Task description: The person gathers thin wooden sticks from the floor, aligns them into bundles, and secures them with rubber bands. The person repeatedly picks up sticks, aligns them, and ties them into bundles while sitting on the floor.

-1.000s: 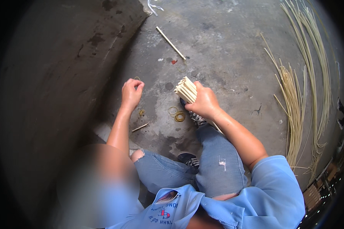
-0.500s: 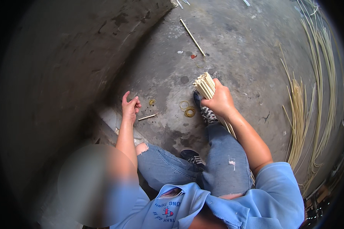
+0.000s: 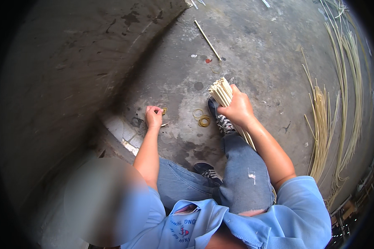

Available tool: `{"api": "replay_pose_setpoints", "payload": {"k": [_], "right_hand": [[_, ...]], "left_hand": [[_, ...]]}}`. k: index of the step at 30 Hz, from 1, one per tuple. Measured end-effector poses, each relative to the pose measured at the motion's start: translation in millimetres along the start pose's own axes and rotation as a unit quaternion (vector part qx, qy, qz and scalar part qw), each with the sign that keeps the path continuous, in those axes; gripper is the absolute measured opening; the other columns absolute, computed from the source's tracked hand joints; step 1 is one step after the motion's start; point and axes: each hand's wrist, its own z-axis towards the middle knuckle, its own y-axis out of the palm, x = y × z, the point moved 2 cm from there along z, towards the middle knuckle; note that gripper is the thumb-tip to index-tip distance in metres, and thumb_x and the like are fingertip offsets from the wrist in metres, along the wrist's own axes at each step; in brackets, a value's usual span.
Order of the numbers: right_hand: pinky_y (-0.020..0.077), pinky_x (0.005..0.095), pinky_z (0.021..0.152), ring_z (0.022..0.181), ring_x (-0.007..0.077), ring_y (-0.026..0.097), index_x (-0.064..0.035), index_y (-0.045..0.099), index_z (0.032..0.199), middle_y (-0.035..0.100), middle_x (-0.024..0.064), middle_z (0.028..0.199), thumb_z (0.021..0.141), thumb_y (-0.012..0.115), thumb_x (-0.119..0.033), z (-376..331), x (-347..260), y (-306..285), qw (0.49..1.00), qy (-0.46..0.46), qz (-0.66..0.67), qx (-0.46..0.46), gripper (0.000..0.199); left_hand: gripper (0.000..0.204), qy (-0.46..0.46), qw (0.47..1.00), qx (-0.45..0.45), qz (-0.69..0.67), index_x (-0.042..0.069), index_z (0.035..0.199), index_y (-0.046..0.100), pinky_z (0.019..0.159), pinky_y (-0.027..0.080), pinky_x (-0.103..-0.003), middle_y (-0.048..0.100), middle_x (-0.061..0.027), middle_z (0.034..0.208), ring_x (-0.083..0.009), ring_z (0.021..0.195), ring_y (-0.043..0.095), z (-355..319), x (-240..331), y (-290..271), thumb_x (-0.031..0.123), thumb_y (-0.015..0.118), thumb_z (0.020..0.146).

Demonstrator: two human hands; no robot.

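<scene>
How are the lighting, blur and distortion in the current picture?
In the head view, the fisheye image darkens to a black rim; the surface at left is dim, the floor brighter; a hazy patch blurs the lower left; the right hand looks fairly sharp.

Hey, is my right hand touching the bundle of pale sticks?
Touching. The head view shows your right hand wrapped around the bundle of pale sticks, whose ends jut out beyond it.

Spreads out as a grey concrete floor, scuffed pale in places and blotched with dark stains. Meets a darker, mottled wall at left. Brightens over the middle, sinks into shadow along the wall's foot.
</scene>
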Motion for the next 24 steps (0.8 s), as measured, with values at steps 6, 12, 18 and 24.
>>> {"api": "replay_pose_setpoints", "payload": {"k": [6,12,18,24], "right_hand": [[0.0561,0.0473,0.086,0.098,0.0418,0.072,-0.002,0.056,0.116,0.073,0.0253,0.101,0.068,0.083,-0.022,-0.8,-0.9,-0.5,1.0,0.008,-0.005,-0.003,0.059],[0.056,0.048,0.085,0.097,0.0428,0.071,-0.003,0.056,0.114,0.073,0.025,0.1,0.067,0.083,-0.023,-0.5,2.0,1.7,1.0,-0.002,-0.003,0.004,0.057],[0.0559,0.0473,0.083,0.096,0.0421,0.071,-0.003,0.056,0.113,0.073,0.0243,0.097,0.067,0.082,-0.022,-0.3,2.9,0.8,1.0,0.0,-0.013,0.012,0.056],[0.0561,0.0486,0.085,0.098,0.0424,0.071,-0.0048,0.055,0.109,0.073,0.0237,0.099,0.068,0.083,-0.025,2.5,-0.2,0.3,1.0,0.001,-0.021,0.0,0.054]], "left_hand": [[0.012,-0.085,0.947,-0.077,-0.299,0.005,0.1,0.072,0.058,0.044,-0.026,0.061,0.0029,0.079,-0.0067,0.066,0.054,6.4,2.3,-40.5,0.015,0.075,0.094],[0.014,-0.137,0.856,-0.163,-0.472,0.005,0.106,0.071,0.052,0.04,-0.023,0.06,0.0041,0.079,-0.0041,0.064,0.053,8.7,28.3,-59.7,0.015,0.073,0.096],[0.013,-0.148,0.853,-0.204,-0.458,0.005,0.088,0.074,0.056,0.043,-0.025,0.059,0.0053,0.072,-0.0053,0.066,0.054,27.0,44.2,-67.1,0.017,0.079,0.088],[0.01,-0.041,0.965,-0.183,-0.183,0.009,0.09,0.071,0.048,0.031,-0.022,0.054,0.0074,0.068,-0.0009,0.057,0.043,38.2,44.0,-71.4,0.017,0.076,0.092]]}}
